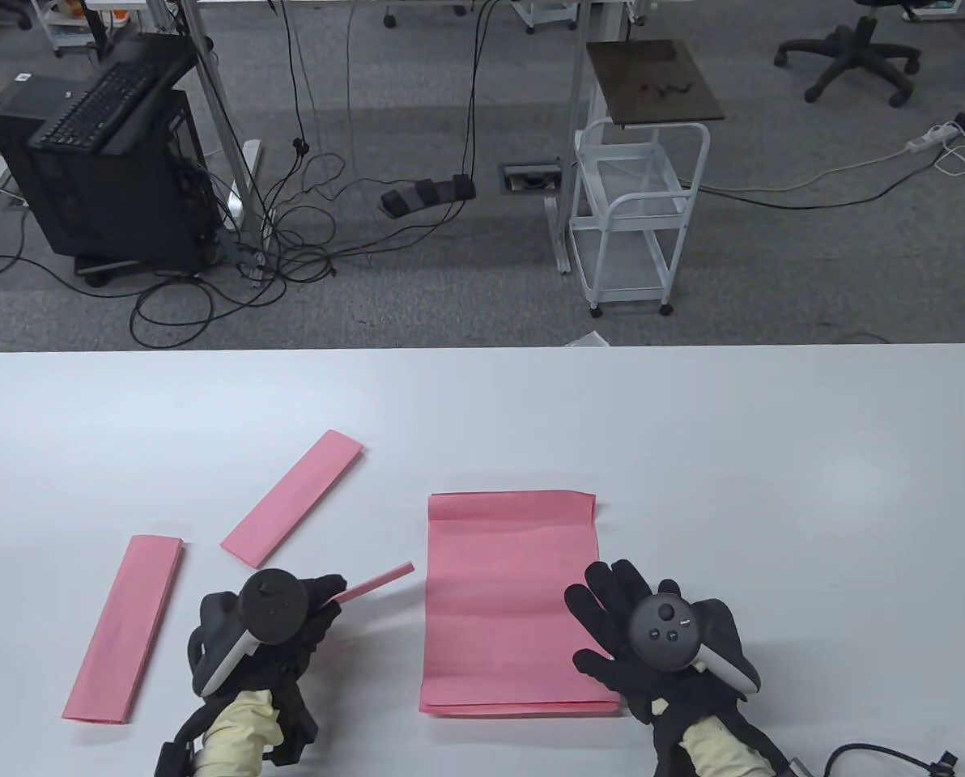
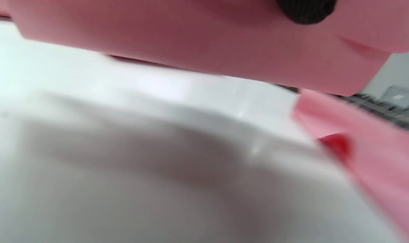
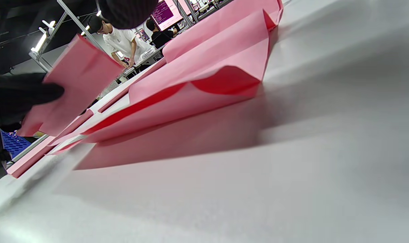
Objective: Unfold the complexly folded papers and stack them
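The left hand (image 1: 268, 627) pinches a folded pink strip (image 1: 376, 582) between thumb and fingertips, clear of the table, its free end poking out past the fingertips toward the stack. From the left wrist view the strip fills the top of the frame with one dark fingertip (image 2: 307, 10) pressed on it, so the fingers are clamped on the paper. My guess is that it is held up so the other hand can come over and start opening the folds.

The right hand (image 1: 661, 639) lies flat with its fingers spread apart, palm down on the near right corner of the unfolded sheets (image 1: 507, 599). It looks like it is pinning the pile so the creased layers stay down; in the right wrist view the top sheet bows up along its creases just beyond the fingers, which would explain the pressing.

Farther from the left fingers, two more folded strips wait: one (image 1: 292, 497) lies at a slant just beyond the fingertips, the other (image 1: 125, 630) lies to the outer side of the hand, near the wrist. Both rest flat on the white table (image 1: 774, 453), apart from each other and from the stack. Judging by that, three papers remain to open, counting the one in hand.
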The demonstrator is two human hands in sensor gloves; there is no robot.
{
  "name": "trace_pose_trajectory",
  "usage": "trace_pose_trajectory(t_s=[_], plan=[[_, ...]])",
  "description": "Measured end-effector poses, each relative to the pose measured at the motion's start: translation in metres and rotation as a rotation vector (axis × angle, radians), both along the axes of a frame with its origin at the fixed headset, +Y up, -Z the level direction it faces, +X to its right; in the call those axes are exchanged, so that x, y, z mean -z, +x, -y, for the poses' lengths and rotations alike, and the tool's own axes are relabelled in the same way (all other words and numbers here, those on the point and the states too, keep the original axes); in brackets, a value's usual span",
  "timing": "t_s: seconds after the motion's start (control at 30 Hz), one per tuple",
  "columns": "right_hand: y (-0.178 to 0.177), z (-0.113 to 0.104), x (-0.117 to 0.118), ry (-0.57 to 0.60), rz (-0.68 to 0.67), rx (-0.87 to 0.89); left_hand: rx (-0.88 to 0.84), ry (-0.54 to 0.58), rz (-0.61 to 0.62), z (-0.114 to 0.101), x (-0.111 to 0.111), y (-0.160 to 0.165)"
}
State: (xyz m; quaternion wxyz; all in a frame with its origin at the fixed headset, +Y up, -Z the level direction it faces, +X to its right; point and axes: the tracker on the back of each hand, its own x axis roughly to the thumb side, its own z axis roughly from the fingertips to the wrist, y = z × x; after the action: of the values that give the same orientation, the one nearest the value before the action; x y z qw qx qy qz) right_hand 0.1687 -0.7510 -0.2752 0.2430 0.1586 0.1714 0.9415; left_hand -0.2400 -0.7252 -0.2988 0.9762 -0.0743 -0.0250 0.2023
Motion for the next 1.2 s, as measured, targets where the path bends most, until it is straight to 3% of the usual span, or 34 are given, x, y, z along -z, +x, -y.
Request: trace_pose_trajectory(t_s=[0.2, 0.33, 0.5, 0.57, 0.63, 0.77, 0.87, 0.93, 1.0, 1.1, 1.2], plan=[[-0.014, -0.017, 0.008, 0.043, 0.026, 0.121, -0.069, 0.014, 0.198, -0.022, 0.008, 0.068], [-0.021, -0.029, 0.015, 0.101, 0.053, 0.22, -0.065, -0.041, 0.301, -0.031, 0.011, 0.105], [-0.018, -0.034, 0.019, 0.136, 0.074, 0.331, -0.068, -0.089, 0.382, -0.035, 0.014, 0.13], [-0.015, -0.035, 0.018, 0.218, 0.103, 0.33, -0.063, -0.1, 0.394, -0.036, 0.014, 0.136], [-0.01, -0.035, 0.019, 0.314, 0.142, 0.392, -0.052, -0.098, 0.399, -0.035, 0.014, 0.139], [-0.001, -0.033, 0.022, 0.241, 0.169, 0.544, -0.108, -0.095, 0.392, -0.03, 0.011, 0.129], [0.011, -0.033, 0.023, 0.223, 0.208, 0.564, -0.177, -0.038, 0.298, -0.02, 0.008, 0.093], [0.016, -0.033, 0.024, 0.213, 0.246, 0.606, -0.283, -0.02, 0.24, -0.01, 0.006, 0.07], [0.02, -0.031, 0.026, 0.165, 0.263, 0.703, -0.455, -0.07, 0.219, 0.003, 0.005, 0.053], [0.019, -0.028, 0.026, 0.116, 0.25, 0.787, -0.646, -0.109, 0.223, 0.015, 0.009, 0.05], [0.016, -0.025, 0.025, 0.114, 0.226, 0.743, -0.813, -0.129, 0.267, 0.022, 0.012, 0.061]])
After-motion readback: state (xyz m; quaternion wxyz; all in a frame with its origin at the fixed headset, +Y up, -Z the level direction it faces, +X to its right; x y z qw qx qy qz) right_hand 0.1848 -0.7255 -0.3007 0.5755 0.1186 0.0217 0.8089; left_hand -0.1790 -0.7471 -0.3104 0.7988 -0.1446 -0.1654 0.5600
